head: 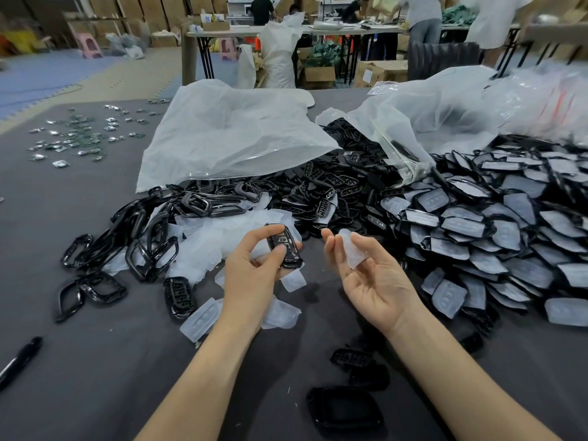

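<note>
The left hand pinches a black key-fob shell face up, seemingly presenting its opening. Just right of it, the right hand pinches a clear silicone pad between thumb and fingertips, likely ready for seating. Finished pieces pile far right; loose black frames lie left.

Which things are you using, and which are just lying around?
In use: black key-fob shell in left hand; clear button pad in right hand.
Lying about: black pen; small circuit boards; plastic bag.
</note>
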Demonstrator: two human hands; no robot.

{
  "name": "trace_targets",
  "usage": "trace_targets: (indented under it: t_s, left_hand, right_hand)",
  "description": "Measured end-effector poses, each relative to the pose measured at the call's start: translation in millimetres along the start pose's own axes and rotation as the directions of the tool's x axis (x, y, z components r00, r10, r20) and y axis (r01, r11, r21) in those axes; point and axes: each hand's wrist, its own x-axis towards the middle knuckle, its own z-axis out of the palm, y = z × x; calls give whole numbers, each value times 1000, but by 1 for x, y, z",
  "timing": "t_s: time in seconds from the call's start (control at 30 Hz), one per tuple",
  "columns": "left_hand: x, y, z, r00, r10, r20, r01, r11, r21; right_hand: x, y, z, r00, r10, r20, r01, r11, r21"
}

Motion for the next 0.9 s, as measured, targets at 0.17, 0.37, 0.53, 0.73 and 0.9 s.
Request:
trace_targets:
  t_s: [0.17, 0.37, 0.53, 0.73, 0.9]
  left_hand:
    - [-1, -1, 2, 998, 28, 64, -27, 1000, -14]
    - [-1, 0, 3, 994, 54, 94, -48, 997, -66]
    - [-1, -1, 1, 987, 21, 161, -4, 994, -108]
    - [-1, 1, 1, 981, 27, 192, -2, 992, -129]
    - [1, 0, -1, 979, 22, 202, 0, 994, -107]
  right_hand:
    - [4, 3, -5, 997, -76, -6, 73, 968, -239]
    - [5, 8, -9, 927, -307, 215, 370, 657, -656]
    - [3, 12, -10, 890, -333, 311, 438, 439, -785]
    - [3, 13, -12, 857, -361, 369, 495, 373, -785]
    - [3, 12, -12, 850, -368, 376, 498, 334, -800]
